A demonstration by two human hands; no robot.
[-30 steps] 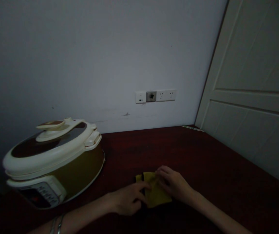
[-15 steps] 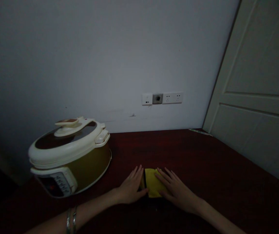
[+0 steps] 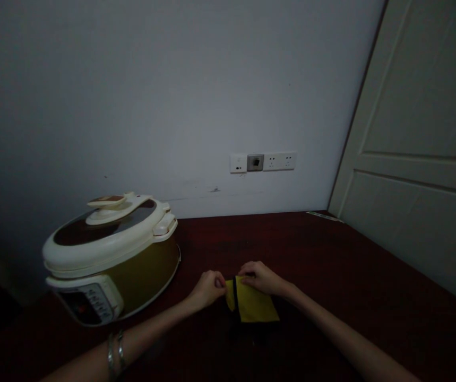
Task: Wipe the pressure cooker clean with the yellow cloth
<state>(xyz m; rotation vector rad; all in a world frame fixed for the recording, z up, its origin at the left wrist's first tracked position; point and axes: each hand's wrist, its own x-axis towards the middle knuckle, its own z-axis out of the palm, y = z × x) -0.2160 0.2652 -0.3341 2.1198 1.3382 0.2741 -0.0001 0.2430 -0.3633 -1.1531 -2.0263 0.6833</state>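
Note:
A small yellow cloth [image 3: 256, 306] with a dark edge strip lies folded on the dark red table [image 3: 228, 239]. My left hand [image 3: 207, 288] pinches the narrow flap at its far left corner, fingers curled in. On the far edge, just right of the dark strip, my right hand [image 3: 263, 277] bends over the cloth with thumb and fingers together, gripping it there. Its near right corner spreads out uncovered on the table. Two metal bangles circle my left wrist.
A white and gold electric pressure cooker [image 3: 148, 270] stands on the left of the table. Wall sockets [image 3: 278, 161] sit on the wall behind. A pale panelled door [image 3: 414, 196] borders the right side, and a thin strip [image 3: 325, 216] lies at the back right corner.
Both hands went from lying flat on the cloth with fingers stretched to pinching its far edge. The right hand moved away and left, exposing more of the cloth.

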